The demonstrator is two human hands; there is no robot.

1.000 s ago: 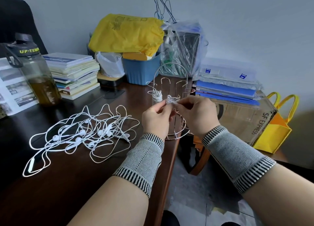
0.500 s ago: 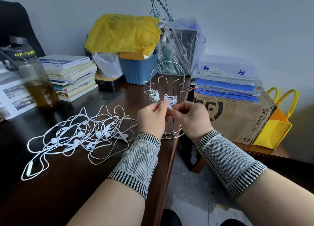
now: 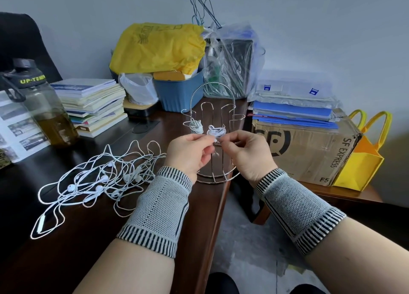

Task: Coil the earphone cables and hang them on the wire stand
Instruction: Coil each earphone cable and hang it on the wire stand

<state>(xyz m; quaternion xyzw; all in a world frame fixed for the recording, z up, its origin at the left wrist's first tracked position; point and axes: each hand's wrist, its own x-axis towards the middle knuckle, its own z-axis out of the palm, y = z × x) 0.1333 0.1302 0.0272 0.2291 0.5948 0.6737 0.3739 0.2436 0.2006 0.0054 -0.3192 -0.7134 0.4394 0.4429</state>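
Note:
A wire stand with hooked arms stands near the desk's right edge. One coiled white earphone hangs on its left hook. A second coiled earphone sits on the hook beside it, just above my fingers. My left hand and my right hand meet in front of the stand, and both pinch the loose end of that second coil. A tangle of several white earphone cables lies on the dark desk to the left.
A big bottle and a stack of books stand at the back left. A blue bin with a yellow bag, a plastic-wrapped box, a cardboard box and a yellow tote crowd the back and right. The desk edge drops beside the stand.
The second coil has gone onto the stand's hook next to the first. Both hands have sunk slightly below it and still pinch its end.

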